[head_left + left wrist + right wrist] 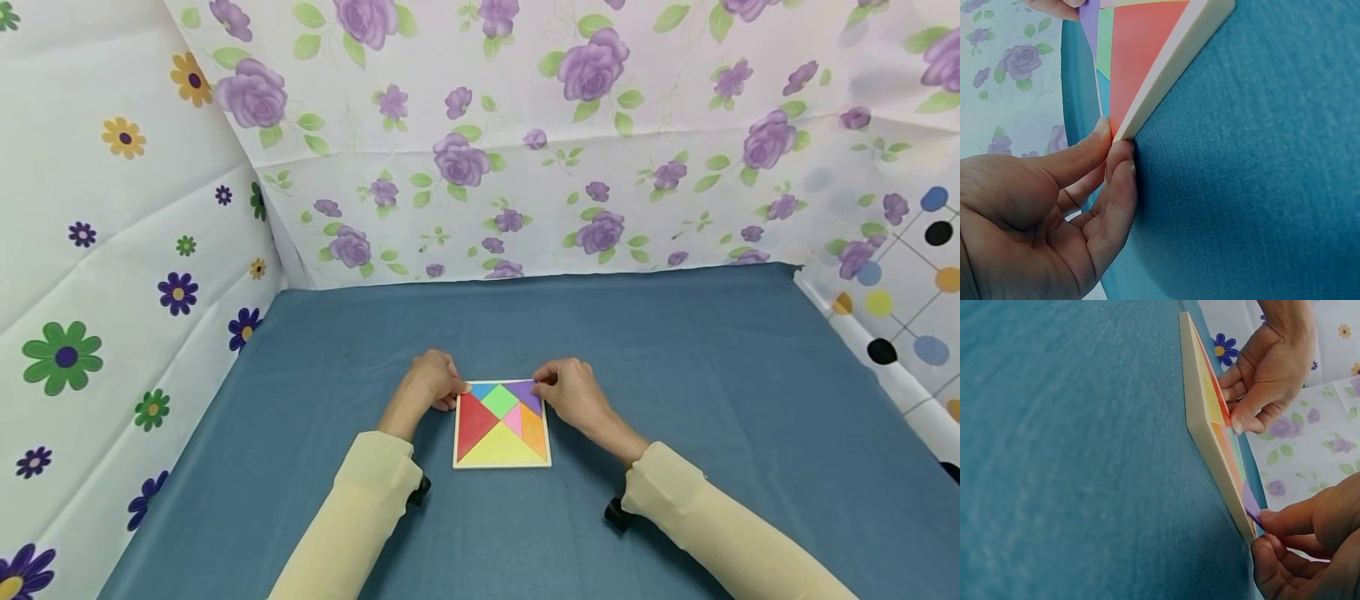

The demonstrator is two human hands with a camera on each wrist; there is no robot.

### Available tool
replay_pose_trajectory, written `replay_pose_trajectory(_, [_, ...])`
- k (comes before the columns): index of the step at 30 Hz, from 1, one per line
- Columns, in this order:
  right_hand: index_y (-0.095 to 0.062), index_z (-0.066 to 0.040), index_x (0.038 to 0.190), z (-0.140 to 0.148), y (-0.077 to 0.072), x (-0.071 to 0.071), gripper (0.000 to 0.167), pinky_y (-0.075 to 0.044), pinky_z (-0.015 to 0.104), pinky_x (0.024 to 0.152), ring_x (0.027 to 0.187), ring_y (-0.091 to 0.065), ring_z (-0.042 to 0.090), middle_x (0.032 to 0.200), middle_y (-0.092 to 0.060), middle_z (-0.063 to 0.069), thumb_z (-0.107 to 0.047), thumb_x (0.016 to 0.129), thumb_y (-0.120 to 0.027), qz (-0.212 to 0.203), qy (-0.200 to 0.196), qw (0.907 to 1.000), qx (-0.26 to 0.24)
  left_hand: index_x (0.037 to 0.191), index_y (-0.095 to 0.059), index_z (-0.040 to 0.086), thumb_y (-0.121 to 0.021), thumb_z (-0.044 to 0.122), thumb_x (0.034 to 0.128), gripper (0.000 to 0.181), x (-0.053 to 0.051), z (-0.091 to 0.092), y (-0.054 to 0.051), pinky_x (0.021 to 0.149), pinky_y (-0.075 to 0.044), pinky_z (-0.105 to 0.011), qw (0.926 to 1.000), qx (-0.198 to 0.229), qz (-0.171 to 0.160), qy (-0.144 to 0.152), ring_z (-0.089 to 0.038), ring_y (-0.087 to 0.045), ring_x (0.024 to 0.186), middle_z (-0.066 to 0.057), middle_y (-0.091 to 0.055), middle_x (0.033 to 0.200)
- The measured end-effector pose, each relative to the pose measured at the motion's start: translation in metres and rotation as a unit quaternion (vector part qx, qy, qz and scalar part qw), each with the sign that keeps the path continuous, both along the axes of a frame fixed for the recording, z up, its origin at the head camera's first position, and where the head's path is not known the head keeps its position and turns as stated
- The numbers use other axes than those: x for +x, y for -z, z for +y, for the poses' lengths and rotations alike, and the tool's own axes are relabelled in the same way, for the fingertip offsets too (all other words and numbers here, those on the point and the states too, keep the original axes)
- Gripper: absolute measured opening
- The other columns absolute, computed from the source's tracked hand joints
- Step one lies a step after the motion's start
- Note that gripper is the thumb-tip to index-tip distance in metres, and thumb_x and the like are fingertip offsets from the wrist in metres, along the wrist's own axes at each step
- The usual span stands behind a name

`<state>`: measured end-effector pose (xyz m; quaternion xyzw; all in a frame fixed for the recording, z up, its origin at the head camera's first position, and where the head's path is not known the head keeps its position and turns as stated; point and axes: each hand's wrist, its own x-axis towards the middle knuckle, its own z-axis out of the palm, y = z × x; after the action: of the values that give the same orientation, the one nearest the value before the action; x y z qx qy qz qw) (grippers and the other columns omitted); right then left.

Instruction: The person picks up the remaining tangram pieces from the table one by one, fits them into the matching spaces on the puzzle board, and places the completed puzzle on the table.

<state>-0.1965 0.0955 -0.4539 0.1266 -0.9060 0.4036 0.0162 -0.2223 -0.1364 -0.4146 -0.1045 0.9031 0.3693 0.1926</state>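
A square tangram puzzle lies on the blue cloth, its pale wooden tray [502, 467] filled with coloured pieces. My left hand [435, 382] pinches the tray's far left corner, thumb on top and fingers against the side, as the left wrist view shows. At the far right corner, my right hand [576, 393] pinches the purple triangle [1250, 501]. That piece's edge appears slightly raised from the tray in the right wrist view. A red triangle [474, 423], a yellow triangle [501, 447], a green square [500, 402] and smaller blue, pink and orange pieces sit flat.
Blue cloth [675, 358] covers the table around the tray. A curtain with purple flowers [461, 158] hangs behind it, a daisy-patterned sheet [82, 275] at the left, and a dotted sheet [911, 317] at the right.
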Motion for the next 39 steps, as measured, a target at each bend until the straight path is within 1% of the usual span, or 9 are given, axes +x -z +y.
replay_pose_trajectory(9, [-0.080, 0.000, 0.105, -0.0004, 0.0012, 0.0008, 0.013, -0.058, 0.030, 0.064, 0.075, -0.069, 0.014, 0.094, -0.076, 0.010, -0.003, 0.093, -0.077, -0.003, 0.002, 1.0000, 0.002, 0.089, -0.066, 0.001, -0.079, 0.008, 0.0925, 0.016, 0.0020, -0.0004, -0.0004, 0.061, -0.062, -0.032, 1.0000, 0.003, 0.009, 0.003, -0.020, -0.069, 0.062, -0.015, -0.069, 0.076])
replay_pose_trajectory(15, [-0.080, 0.000, 0.104, 0.0001, 0.0022, 0.0000, 0.012, -0.057, 0.029, 0.062, 0.073, -0.067, 0.013, 0.093, -0.076, 0.009, -0.003, 0.092, -0.078, -0.005, 0.001, 1.0000, 0.002, 0.089, -0.064, 0.001, -0.079, 0.008, 0.0926, 0.017, 0.0026, -0.0005, -0.0024, 0.061, -0.062, -0.032, 1.0000, 0.005, 0.005, 0.005, -0.020, -0.069, 0.062, -0.016, -0.068, 0.076])
replay_pose_trajectory(21, [-0.081, 0.000, 0.102, -0.0010, 0.0030, -0.0008, 0.011, -0.058, 0.030, 0.062, 0.073, -0.067, 0.013, 0.091, -0.076, 0.009, -0.002, 0.092, -0.077, -0.003, 0.005, 0.9999, 0.012, 0.088, -0.065, 0.001, -0.079, 0.008, 0.0927, 0.017, 0.0041, -0.0009, -0.0034, 0.062, -0.062, -0.032, 0.9999, 0.006, 0.009, 0.010, -0.022, -0.070, 0.064, -0.017, -0.069, 0.076])
replay_pose_trajectory(25, [-0.081, 0.000, 0.102, -0.0013, 0.0038, -0.0010, 0.011, -0.059, 0.030, 0.062, 0.073, -0.068, 0.013, 0.090, -0.076, 0.009, -0.001, 0.091, -0.078, 0.001, 0.007, 0.9998, 0.016, 0.088, -0.064, 0.001, -0.079, 0.007, 0.0925, 0.017, 0.0039, -0.0004, -0.0028, 0.062, -0.062, -0.032, 0.9999, 0.007, 0.012, 0.008, -0.022, -0.070, 0.064, -0.017, -0.069, 0.076])
replay_pose_trajectory(32, [-0.080, 0.001, 0.102, -0.0013, 0.0045, -0.0006, 0.012, -0.054, 0.027, 0.057, 0.068, -0.064, 0.011, 0.090, -0.076, 0.009, -0.001, 0.091, -0.078, -0.006, 0.005, 0.9999, 0.007, 0.087, -0.064, 0.002, -0.079, 0.008, 0.0928, 0.017, 0.0039, 0.0007, -0.0005, 0.061, -0.062, -0.032, 0.9999, 0.001, 0.013, 0.004, -0.022, -0.070, 0.063, -0.016, -0.069, 0.076])
replay_pose_trajectory(39, [-0.081, 0.001, 0.101, -0.0013, 0.0045, -0.0015, 0.010, -0.055, 0.027, 0.057, 0.065, -0.064, 0.010, 0.089, -0.076, 0.009, 0.000, 0.091, -0.078, -0.002, 0.003, 1.0000, 0.004, 0.086, -0.064, 0.003, -0.080, 0.008, 0.0926, 0.018, 0.0038, 0.0007, 0.0002, 0.060, -0.061, -0.032, 0.9998, -0.003, 0.018, 0.006, -0.021, -0.069, 0.062, -0.015, -0.067, 0.075])
